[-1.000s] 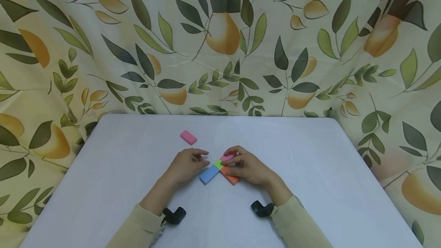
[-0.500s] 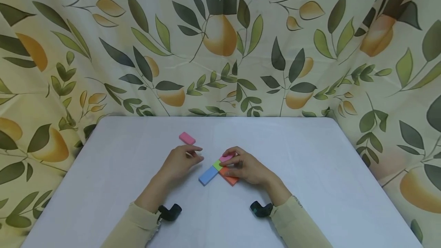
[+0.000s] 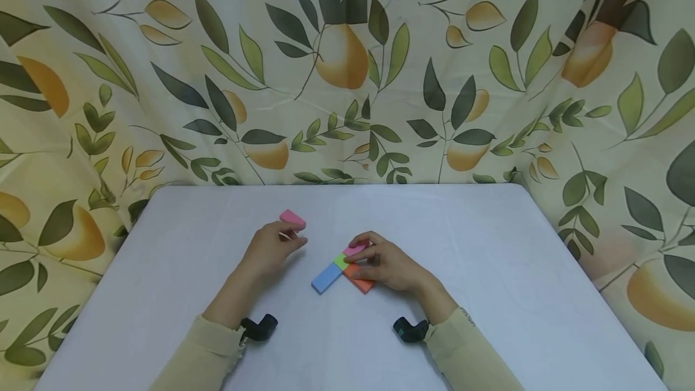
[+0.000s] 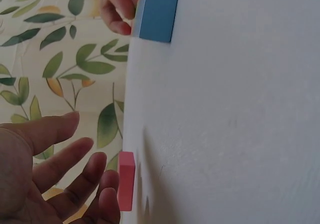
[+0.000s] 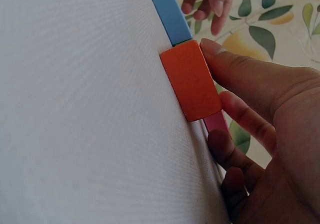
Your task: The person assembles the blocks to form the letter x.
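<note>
A loose pink block (image 3: pixel 291 216) lies on the white table beyond my left hand (image 3: pixel 266 253). That hand's fingers are parted and bend loosely, the fingertips right at the block's near side and nothing between them. Nearer the middle, a blue block (image 3: pixel 327 278), a small green block (image 3: pixel 340 262), an orange block (image 3: pixel 361 284) and a second pink block (image 3: pixel 354 250) lie joined corner to edge. My right hand (image 3: pixel 395 263) steadies this group: the thumb is on the orange block, the index finger by the green, another finger curled at the pink one. The hand partly covers them.
The white tabletop (image 3: pixel 488 246) reaches back to a leaf-and-fruit patterned curtain (image 3: pixel 347 107). A black wrist camera sits at each cuff, the left one (image 3: pixel 259 327) and the right one (image 3: pixel 409 330) both close over the table.
My left hand has moved away from the joined blocks, left and outward, to the loose pink block. The right hand has stayed on the group.
</note>
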